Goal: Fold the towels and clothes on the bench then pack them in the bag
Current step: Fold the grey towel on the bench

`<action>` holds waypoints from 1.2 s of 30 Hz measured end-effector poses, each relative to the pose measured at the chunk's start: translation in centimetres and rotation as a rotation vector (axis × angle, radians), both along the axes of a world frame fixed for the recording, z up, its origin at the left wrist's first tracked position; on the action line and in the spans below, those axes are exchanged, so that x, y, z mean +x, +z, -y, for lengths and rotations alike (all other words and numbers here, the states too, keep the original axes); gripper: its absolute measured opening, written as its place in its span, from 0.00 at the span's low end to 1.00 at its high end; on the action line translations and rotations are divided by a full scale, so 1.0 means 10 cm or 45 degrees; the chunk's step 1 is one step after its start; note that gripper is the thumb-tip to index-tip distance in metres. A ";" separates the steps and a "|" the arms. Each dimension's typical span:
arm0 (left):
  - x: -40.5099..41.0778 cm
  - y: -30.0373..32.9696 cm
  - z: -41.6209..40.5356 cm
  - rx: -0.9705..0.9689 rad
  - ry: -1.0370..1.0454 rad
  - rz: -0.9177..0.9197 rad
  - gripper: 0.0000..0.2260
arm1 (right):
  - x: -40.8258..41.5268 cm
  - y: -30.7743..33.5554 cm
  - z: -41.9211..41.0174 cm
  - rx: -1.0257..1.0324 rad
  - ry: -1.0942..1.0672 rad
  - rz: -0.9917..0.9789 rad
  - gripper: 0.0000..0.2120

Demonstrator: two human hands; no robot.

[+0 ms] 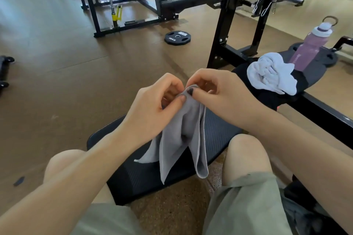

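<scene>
A small grey towel (183, 139) hangs in loose folds over the black bench pad (219, 131) between my knees. My left hand (158, 101) and my right hand (215, 89) pinch its top edge together, fingertips almost touching. Further along the bench, to the right, a crumpled white towel (271, 72) lies on top of a black garment (267, 97). No bag is clearly in view.
A purple water bottle (311, 44) stands behind the white towel. A black rack upright (225, 25) rises just beyond the bench. A 10 kg weight plate (176, 37) lies on the brown floor ahead, with more gym machines further back.
</scene>
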State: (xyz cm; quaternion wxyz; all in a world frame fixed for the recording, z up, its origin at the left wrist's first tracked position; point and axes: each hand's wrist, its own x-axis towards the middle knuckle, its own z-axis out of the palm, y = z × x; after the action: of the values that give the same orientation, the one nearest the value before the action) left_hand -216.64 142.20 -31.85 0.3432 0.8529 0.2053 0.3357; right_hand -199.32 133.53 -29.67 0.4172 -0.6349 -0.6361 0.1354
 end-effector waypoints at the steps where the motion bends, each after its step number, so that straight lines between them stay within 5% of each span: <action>1: 0.00 -0.01 0.00 0.036 0.009 -0.016 0.07 | 0.00 0.01 0.00 0.021 -0.011 0.001 0.07; 16: -0.16 -0.70 -0.08 0.616 0.275 -0.379 0.10 | 0.10 0.18 0.00 0.269 -0.218 -0.141 0.09; 25: -0.39 -0.79 -0.23 0.604 0.231 -0.484 0.04 | 0.52 0.28 0.07 0.377 -0.463 -0.145 0.06; 30: -0.54 -0.66 -0.46 0.554 0.224 -0.364 0.07 | 0.88 0.20 0.12 0.218 -0.568 -0.112 0.08; 36: -0.52 -0.23 -0.71 0.582 0.358 -0.181 0.06 | 1.12 0.11 0.15 -0.011 -0.596 -0.390 0.08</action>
State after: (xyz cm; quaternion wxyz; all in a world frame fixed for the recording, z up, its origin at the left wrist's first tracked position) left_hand -221.82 149.30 -34.19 0.0765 0.8928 0.2640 0.3570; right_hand -188.14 132.00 -28.60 0.5258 -0.7384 -0.4011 0.1324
